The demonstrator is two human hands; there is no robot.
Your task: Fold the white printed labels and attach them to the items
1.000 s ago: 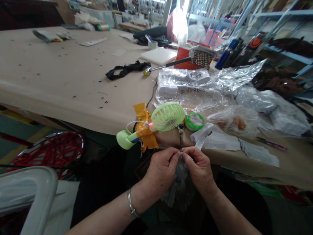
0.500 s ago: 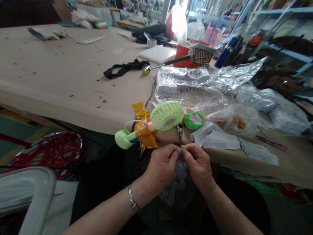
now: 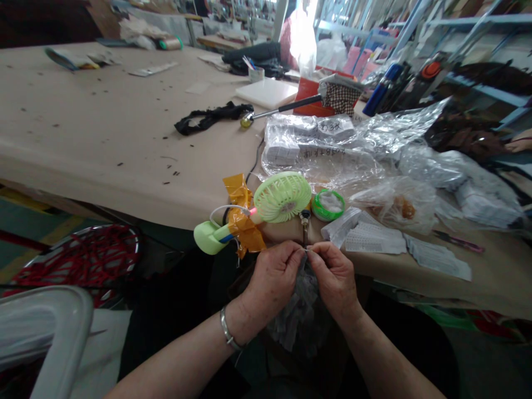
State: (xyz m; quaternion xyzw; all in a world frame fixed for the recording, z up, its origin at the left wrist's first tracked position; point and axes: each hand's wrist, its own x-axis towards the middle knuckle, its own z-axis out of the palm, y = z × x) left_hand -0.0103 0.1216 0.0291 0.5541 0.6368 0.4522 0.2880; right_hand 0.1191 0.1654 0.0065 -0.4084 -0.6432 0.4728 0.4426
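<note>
My left hand (image 3: 274, 280) and my right hand (image 3: 334, 277) meet fingertip to fingertip just below the table edge, both pinched on a small thin item too tiny to name. Beneath them in my lap hangs a crinkled clear plastic bag (image 3: 300, 316) with pale contents. A small dark metal piece (image 3: 305, 221) stands on the table edge right above my fingers. Beside it lie a light green hand fan (image 3: 282, 197) wrapped with amber tape (image 3: 243, 221) and a green-rimmed round tin (image 3: 328, 204).
White label sheets (image 3: 374, 239) and clear bags of white tags (image 3: 320, 147) cover the right of the beige table (image 3: 103, 127). Purple snips (image 3: 459, 242), a black fabric strip (image 3: 208, 117) and a black-handled tool (image 3: 286, 107) also lie there. A red wire basket (image 3: 75, 257) sits lower left.
Both hands stay pinched together and have shifted slightly up toward the table edge. The view has drifted a little.
</note>
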